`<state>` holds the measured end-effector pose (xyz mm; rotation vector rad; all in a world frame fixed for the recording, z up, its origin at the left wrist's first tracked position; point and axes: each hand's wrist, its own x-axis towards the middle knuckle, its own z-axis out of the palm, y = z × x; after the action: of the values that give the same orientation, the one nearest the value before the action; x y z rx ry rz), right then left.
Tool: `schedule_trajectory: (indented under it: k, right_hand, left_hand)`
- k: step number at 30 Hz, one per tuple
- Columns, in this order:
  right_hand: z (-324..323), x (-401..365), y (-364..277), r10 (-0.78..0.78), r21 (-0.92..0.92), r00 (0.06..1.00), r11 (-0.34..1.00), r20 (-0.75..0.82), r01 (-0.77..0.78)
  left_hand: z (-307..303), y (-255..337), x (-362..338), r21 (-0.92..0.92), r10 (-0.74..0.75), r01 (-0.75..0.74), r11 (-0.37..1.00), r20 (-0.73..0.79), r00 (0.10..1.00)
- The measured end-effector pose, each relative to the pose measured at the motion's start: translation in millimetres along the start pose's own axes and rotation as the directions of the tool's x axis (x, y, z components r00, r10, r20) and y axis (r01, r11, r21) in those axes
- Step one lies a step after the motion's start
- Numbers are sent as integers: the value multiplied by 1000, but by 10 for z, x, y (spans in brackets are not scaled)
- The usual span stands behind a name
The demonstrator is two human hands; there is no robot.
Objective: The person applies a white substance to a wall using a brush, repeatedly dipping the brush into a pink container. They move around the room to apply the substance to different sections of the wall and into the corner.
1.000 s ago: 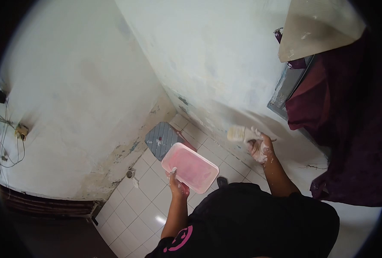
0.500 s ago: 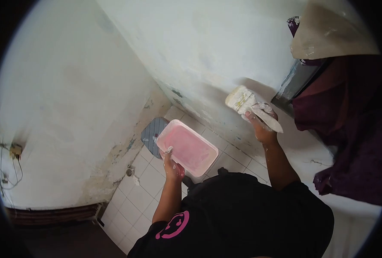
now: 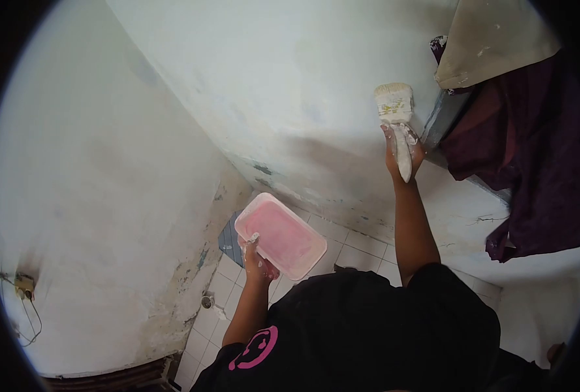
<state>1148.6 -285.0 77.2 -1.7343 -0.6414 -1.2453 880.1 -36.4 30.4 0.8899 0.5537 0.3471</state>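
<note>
My right hand (image 3: pixel 405 145) is closed round the handle of a wide paintbrush (image 3: pixel 395 102) coated in white paint. The bristles point up and overlap the white wall (image 3: pixel 316 72) beside the doorway-like dark frame. Lower down, my left hand (image 3: pixel 257 260) grips the near left edge of a pink plastic tray (image 3: pixel 281 236), thumb over the rim. A thin pinkish-white film covers the tray's inside. White paint is smeared on the fingers of both hands.
Purple cloth (image 3: pixel 544 150) and a beige sheet (image 3: pixel 492 49) hang at the right. A grey-blue slatted stool (image 3: pixel 231 240) stands partly behind the tray on the tiled floor (image 3: pixel 361 245). Wires and a socket (image 3: pixel 23 285) are on the stained left wall (image 3: pixel 94 183).
My right hand has reached up and forward along the wall, turning the brush bristles upward. The tray stays in my left hand, and the camera view has shifted.
</note>
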Motion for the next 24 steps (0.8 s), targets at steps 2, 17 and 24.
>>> schedule_trajectory:
  k: [2,17,24]
  right_hand:
    - [42,-12,-5,-11,14,999,1000,-44,11]
    - [-19,316,115,-26,22,996,999,-83,28]
    - [-92,737,-383,-145,61,989,987,-32,147]
  left_hand:
    - [-132,11,53,-11,-25,25,1000,2,1000]
    - [92,-42,240,-81,-12,16,997,51,999]
    - [295,9,135,-74,17,-12,997,77,997]
